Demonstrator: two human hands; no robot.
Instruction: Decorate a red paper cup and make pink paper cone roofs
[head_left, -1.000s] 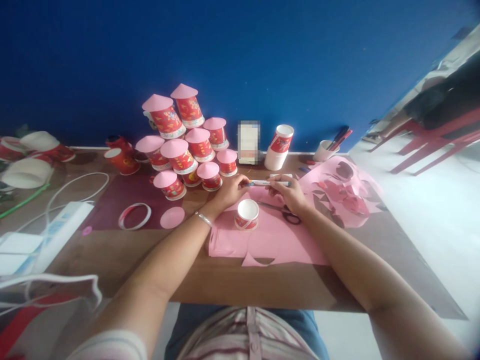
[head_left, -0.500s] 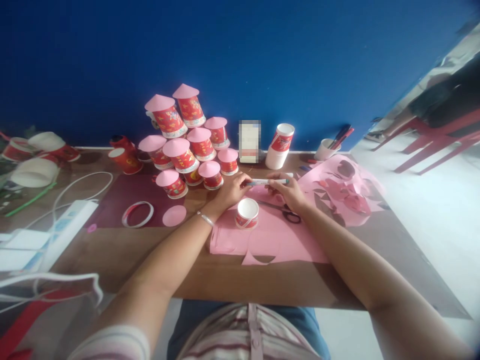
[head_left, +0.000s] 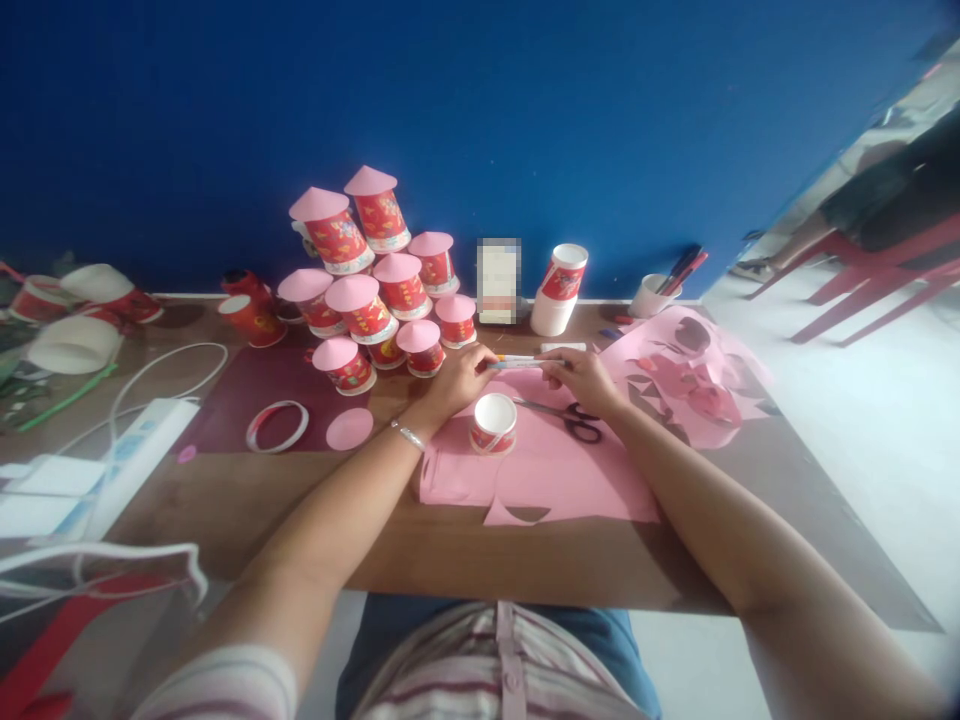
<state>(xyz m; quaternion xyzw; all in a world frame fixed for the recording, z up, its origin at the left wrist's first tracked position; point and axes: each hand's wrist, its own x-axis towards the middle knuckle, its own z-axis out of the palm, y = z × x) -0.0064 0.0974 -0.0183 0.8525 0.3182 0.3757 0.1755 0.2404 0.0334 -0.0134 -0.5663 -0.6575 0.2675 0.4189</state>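
Observation:
Both hands hold one white marker pen level above the pink paper sheet. My left hand pinches its left end, and my right hand grips the right part. Just below the pen a short red-and-white paper cup stands upright on the pink sheet. Black-handled scissors lie on the sheet under my right hand. A silver bracelet sits on my left wrist.
A pile of red cups with pink cone lids stands at the back by the blue wall. A stack of cups, a pen pot, pink scraps, a pink paper disc, a cut ring and a power strip lie around.
Both hands have shifted slightly with the pen, my right hand sliding a little left along it and uncovering the scissors' handles. The view has drifted slightly.

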